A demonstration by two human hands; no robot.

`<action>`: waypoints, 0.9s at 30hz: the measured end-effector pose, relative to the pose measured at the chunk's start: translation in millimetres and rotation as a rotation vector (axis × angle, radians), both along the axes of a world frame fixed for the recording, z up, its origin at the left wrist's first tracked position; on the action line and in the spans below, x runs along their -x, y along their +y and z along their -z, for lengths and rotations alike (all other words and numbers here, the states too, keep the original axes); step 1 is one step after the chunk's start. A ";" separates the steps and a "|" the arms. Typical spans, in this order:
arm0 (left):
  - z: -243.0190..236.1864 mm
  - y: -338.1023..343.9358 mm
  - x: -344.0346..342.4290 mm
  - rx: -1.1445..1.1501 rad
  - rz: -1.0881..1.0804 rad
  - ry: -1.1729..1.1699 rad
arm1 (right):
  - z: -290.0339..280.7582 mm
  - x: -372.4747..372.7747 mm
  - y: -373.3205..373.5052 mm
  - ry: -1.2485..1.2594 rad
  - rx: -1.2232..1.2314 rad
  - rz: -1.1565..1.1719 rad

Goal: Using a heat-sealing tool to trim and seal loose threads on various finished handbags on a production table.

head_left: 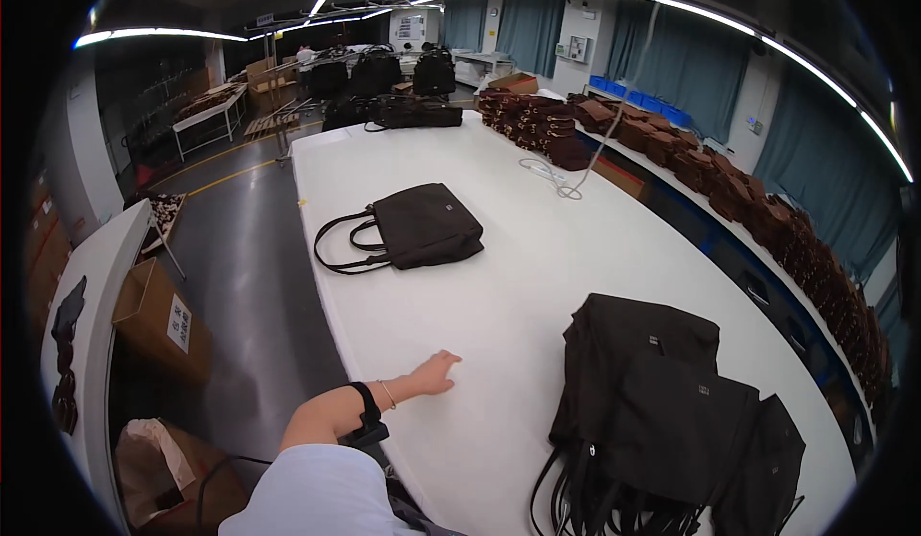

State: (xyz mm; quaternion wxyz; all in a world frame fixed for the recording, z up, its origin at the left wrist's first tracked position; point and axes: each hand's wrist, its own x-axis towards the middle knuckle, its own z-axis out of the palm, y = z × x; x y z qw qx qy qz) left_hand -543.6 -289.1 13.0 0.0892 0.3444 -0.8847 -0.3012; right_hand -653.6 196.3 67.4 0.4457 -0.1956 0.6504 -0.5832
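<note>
My left hand [437, 373] hovers over or rests on the white table [480, 315] near its left edge; which of the two I cannot tell. Its fingers are loosely stretched and nothing is in them. A black band and a thin bracelet circle that forearm. Beyond the hand, a dark handbag [427, 224] lies flat with its handles spread toward the left. To the right of the hand, several dark bags [638, 354] are piled on one another, their straps hanging toward the near side. My right hand is out of view.
Brown stacked pieces [528, 119] stand at the table's far end, beside a looped grey cable [568, 191]. A long bench of brown items [710, 167] runs along the right. Left of the table are a cardboard box [158, 315] and a side table [91, 344].
</note>
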 end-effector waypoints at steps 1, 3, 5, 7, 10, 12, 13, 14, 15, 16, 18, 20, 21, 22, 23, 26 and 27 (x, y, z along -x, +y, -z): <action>10.2 -33.2 -20.3 0.036 -0.121 -0.015 | -1.0 -1.8 -12.5 0.022 -0.039 0.005; 23.0 -95.1 -55.9 0.080 -0.338 -0.035 | -7.5 -5.3 -39.1 0.029 -0.074 -0.014; 19.2 -146.4 -81.4 0.112 -0.525 -0.063 | -16.1 -14.1 -68.9 0.040 -0.120 0.007; 15.5 -193.4 -112.4 0.144 -0.627 -0.078 | -11.6 -24.9 -93.9 0.030 -0.143 -0.005; 21.4 -249.1 -146.8 0.266 -0.802 -0.087 | -4.6 -40.7 -145.7 0.017 -0.168 -0.054; 15.0 -254.0 -137.6 0.187 -0.767 -0.297 | 12.9 -50.5 -163.0 0.040 -0.150 -0.128; 3.8 -254.4 -119.4 0.167 -0.653 -0.434 | 7.2 -57.9 -178.2 0.058 -0.232 -0.137; 17.4 -253.0 -121.7 0.270 -0.635 -0.442 | -5.1 -62.0 -191.8 0.057 -0.227 -0.166; 21.4 -243.6 -108.5 0.384 -0.542 -0.433 | -17.8 -68.7 -205.7 0.050 -0.250 -0.147; 33.3 -237.1 -102.7 0.346 -0.357 -0.413 | -24.4 -73.3 -221.0 0.038 -0.293 -0.146; 56.5 -196.2 -75.8 0.230 -0.179 -0.188 | -19.8 -71.4 -231.6 0.049 -0.277 -0.176; 57.9 -145.0 -36.6 0.006 -0.031 -0.090 | -16.9 -67.9 -239.7 0.054 -0.270 -0.191; 40.8 -116.5 -15.7 -0.165 0.120 -0.090 | -14.3 -65.0 -242.8 0.028 -0.240 -0.161; 38.7 -92.0 -2.8 -0.253 0.327 -0.129 | -11.7 -65.0 -243.9 -0.003 -0.212 -0.144; 28.8 -65.2 10.3 -0.348 0.512 -0.141 | -11.3 -67.2 -246.4 0.004 -0.191 -0.101; -5.7 -14.8 5.1 -0.319 0.911 -0.144 | -12.8 -62.2 -249.0 -0.019 -0.184 -0.045; -18.8 -11.0 3.4 -0.156 1.083 -0.108 | -17.3 -62.7 -247.1 -0.046 -0.179 -0.004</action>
